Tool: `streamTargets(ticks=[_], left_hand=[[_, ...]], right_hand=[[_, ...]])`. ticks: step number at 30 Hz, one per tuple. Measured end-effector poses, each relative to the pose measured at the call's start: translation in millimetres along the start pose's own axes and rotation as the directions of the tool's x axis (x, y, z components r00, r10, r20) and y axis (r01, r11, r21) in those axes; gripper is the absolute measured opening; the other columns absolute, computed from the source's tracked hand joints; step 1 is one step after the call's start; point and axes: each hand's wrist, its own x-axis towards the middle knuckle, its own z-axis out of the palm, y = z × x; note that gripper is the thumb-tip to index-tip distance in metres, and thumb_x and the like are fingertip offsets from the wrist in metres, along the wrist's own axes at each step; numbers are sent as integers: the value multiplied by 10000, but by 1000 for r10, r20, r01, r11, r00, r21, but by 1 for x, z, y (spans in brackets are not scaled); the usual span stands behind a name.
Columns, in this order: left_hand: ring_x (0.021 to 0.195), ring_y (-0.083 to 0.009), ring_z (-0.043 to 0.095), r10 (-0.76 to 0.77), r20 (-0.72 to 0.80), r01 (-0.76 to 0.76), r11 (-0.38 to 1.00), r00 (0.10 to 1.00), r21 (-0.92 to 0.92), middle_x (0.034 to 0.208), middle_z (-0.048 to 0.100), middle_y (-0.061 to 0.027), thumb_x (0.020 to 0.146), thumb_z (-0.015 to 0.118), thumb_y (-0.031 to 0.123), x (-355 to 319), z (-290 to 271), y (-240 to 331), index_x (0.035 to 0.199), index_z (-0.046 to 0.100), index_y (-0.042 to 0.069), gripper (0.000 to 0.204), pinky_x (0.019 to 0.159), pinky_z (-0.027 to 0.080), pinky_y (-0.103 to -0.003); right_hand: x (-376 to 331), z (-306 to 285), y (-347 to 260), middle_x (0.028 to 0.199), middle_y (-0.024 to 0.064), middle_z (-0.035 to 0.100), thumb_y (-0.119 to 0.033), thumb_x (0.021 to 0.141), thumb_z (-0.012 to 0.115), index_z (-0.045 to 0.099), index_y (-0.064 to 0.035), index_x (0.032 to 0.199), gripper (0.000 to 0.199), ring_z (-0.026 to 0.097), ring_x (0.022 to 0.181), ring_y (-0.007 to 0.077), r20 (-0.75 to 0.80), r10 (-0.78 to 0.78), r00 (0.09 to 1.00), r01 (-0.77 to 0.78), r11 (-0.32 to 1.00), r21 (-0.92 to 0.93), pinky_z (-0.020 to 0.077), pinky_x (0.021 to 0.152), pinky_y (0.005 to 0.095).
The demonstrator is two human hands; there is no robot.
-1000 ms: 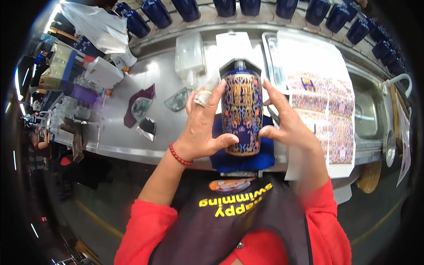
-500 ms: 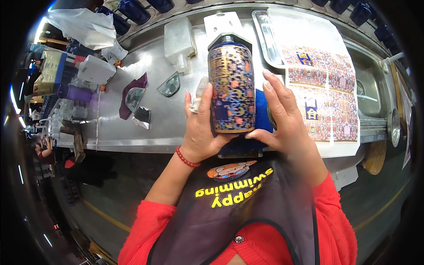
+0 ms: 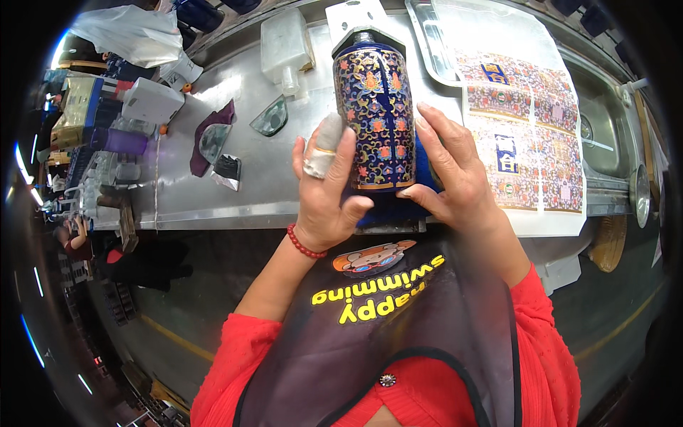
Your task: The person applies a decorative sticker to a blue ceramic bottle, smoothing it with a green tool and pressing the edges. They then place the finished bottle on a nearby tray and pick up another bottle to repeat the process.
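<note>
1. Patterned bottle (image 3: 377,124): sits between your two hands, nearer the left fingers, in front of the steel bench's edge side.
2. Lie of it: long axis runs away from your body, top leaning slightly left. Neck (image 3: 363,37) points away, beyond both sets of fingertips; base faces you, level with the thumbs. What bears it underneath is mostly hidden.
3. Left hand (image 3: 324,185): loosely spread, index along the bottle's left flank, thumb standing off below the base. Grey-and-white finger cover (image 3: 324,149) on one finger. No pinch seen.
4. Right hand (image 3: 459,174): spread, fingers beside the right flank, thumb tip by the lower right corner. Cannot tell how firmly it touches.
5. Step in hand, my judgement: checking and straightening the wrap where a dark strip runs lengthwise up the face.
6. Next move probably calls for light, even pressure from you along that strip, neck kept pointing away.
7. Printed sheets (image 3: 523,164) lie right of your right hand.
</note>
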Motion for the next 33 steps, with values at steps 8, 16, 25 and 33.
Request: streamTargets(ticks=[8,16,25,33], left_hand=[[1395,-383,453,-80,-15,78,990,997,-119,1485,527,-217,1044,513,449,48,-8,-6,1529,427,-18,679,1203,142,-498],[1493,-418,302,-120,136,121,993,983,-2,1609,343,-243,1020,546,475,59,-6,0,1574,371,35,729,1174,67,-631],[1479,-434,309,-114,173,106,993,978,56,1595,362,-245,1020,538,479,59,-7,3,1576,374,42,725,1162,73,-652],[1459,-455,291,-115,152,93,986,982,141,1579,392,-221,1036,509,477,78,-11,-4,1562,411,65,675,1159,74,-663]], right_hand=[[13,-2,9,1557,245,381,-374,890,760,471,-21,1497,759,542,1222,370,13,139,990,-139,976,169,455,1061,456],[20,10,24,1592,281,308,-465,969,649,373,-112,1578,757,384,1423,474,136,236,962,-267,914,304,380,1148,479],[23,7,23,1587,261,327,-478,965,646,375,-120,1579,761,422,1384,476,144,228,963,-258,934,247,397,1131,488],[23,8,24,1580,257,342,-418,995,623,370,-115,1580,706,414,1399,456,128,263,956,-289,917,274,385,1144,475]])
